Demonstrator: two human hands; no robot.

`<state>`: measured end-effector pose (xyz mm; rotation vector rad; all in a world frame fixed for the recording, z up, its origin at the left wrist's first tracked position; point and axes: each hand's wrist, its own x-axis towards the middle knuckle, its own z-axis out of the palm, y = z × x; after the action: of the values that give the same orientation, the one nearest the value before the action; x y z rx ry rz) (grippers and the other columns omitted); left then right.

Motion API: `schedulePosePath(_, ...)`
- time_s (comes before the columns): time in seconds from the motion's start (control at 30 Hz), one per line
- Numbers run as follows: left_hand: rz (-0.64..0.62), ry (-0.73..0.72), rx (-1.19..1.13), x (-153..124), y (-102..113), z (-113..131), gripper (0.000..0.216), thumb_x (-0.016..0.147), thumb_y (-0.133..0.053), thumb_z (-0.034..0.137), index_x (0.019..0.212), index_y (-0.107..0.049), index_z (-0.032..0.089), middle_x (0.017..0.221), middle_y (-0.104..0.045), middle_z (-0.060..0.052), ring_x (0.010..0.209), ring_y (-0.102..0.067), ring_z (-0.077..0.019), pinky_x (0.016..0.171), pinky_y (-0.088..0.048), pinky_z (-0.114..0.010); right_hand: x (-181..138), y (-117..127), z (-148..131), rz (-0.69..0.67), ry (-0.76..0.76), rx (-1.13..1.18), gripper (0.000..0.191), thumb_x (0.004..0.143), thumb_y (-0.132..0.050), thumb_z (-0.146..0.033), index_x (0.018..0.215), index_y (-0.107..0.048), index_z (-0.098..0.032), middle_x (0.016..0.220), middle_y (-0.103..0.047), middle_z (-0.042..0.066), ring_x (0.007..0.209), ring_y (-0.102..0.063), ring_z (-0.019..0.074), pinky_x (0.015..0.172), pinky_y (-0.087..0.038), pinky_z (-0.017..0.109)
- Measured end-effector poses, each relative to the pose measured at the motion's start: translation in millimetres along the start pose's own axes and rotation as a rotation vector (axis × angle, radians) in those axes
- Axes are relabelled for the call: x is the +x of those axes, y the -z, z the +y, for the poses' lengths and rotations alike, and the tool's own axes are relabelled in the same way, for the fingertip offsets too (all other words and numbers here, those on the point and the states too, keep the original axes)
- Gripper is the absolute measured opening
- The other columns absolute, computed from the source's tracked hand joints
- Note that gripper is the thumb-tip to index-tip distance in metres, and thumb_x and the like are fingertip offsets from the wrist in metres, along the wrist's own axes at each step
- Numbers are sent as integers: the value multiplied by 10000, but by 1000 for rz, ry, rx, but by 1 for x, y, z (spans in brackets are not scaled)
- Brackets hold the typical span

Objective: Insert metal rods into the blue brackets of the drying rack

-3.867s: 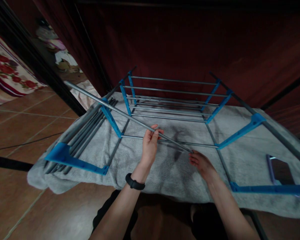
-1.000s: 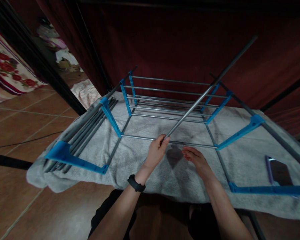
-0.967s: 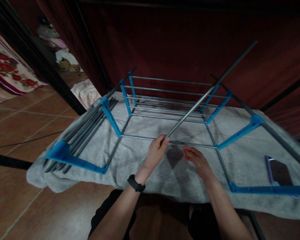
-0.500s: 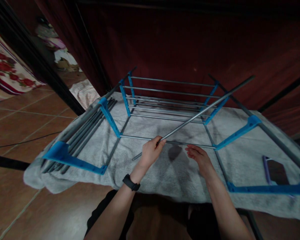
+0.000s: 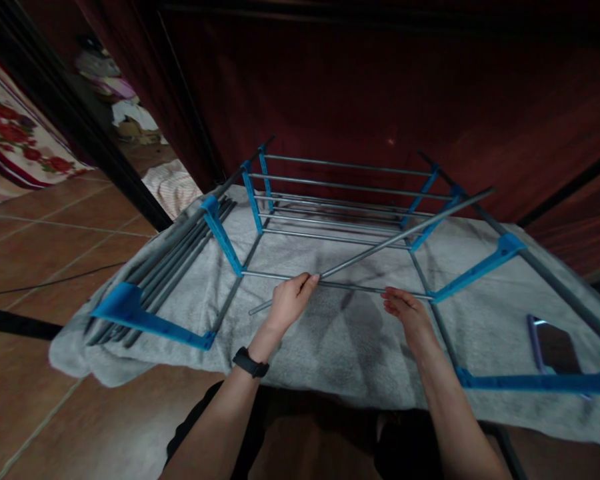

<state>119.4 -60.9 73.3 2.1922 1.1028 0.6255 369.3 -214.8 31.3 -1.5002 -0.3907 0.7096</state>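
Note:
My left hand (image 5: 293, 300), with a black band on its wrist, is closed around a loose grey metal tube (image 5: 370, 252). The tube slants up to the right over a rack frame of grey rods and blue plastic brackets (image 5: 223, 237). Its short lower end sticks out to the left of the hand. My right hand (image 5: 405, 310) holds nothing, its fingers loosely stretched beside the front cross rod (image 5: 355, 287); whether they touch that rod I cannot tell. Several cross rods (image 5: 330, 237) join the brackets at the back.
A grey towel-like cloth (image 5: 330, 353) lies under the frame. Several loose tubes (image 5: 180, 250) are bundled at the left, by a blue bracket (image 5: 123, 310). A phone (image 5: 555, 347) lies at the right. Behind stands a dark red panel (image 5: 355, 87).
My left hand has shifted left with the tube, whose upper right end has dropped. My right hand has moved slightly right, toward the right end of the front cross rod.

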Motion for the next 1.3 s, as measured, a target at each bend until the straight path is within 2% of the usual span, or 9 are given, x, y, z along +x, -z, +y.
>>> schedulePosePath(0.23,-27,-15,43,-1,6,-13,486,986,-397,580,709,-594,233,639,-597,-14,658,-573,-185,622,-303,-285,4,4,3,3,9,8,356,596,-826,-426,895,-769,-243,890,-768,51,782,-663,201,765,-555,373)
schedulePosePath(0.37,-28,-10,27,0,10,-21,488,984,-394,577,716,-598,224,636,-599,-13,663,-569,-180,623,-310,-279,9,10,4,19,18,9,348,602,-817,-408,905,-768,-243,898,-769,46,787,-668,196,760,-562,363)
schedulePosePath(0.57,-96,-1,86,-2,15,-22,506,981,-389,599,728,-620,227,646,-620,-23,669,-578,-192,617,-303,-289,18,20,3,78,51,34,361,590,-810,-384,913,-756,-233,886,-764,42,756,-650,179,730,-559,349)
schedulePosePath(0.77,-121,-17,101,-3,18,-27,508,970,-404,603,707,-624,228,638,-614,-20,663,-567,-192,614,-302,-291,12,19,-5,152,83,65,336,610,-806,-383,895,-732,-220,909,-754,41,771,-652,165,740,-548,322)
schedulePosePath(1.0,-154,0,137,-5,24,-29,505,950,-424,620,712,-635,228,616,-587,-2,658,-558,-184,626,-312,-284,9,24,-19,169,83,246,322,734,-759,-425,971,-696,-216,940,-753,51,799,-699,168,761,-564,303)
schedulePosePath(1.13,-199,-16,138,-7,27,-25,493,943,-424,613,697,-618,233,594,-564,3,652,-547,-186,622,-307,-284,13,30,-23,154,39,349,271,769,-717,-443,933,-661,-235,943,-749,52,836,-706,177,806,-583,318)
schedulePosePath(1.3,-238,-5,123,-7,29,-26,482,922,-464,611,645,-595,240,575,-536,8,628,-533,-187,606,-294,-287,14,36,-28,156,76,413,244,780,-685,-486,862,-617,-267,922,-733,38,908,-709,192,868,-591,346)
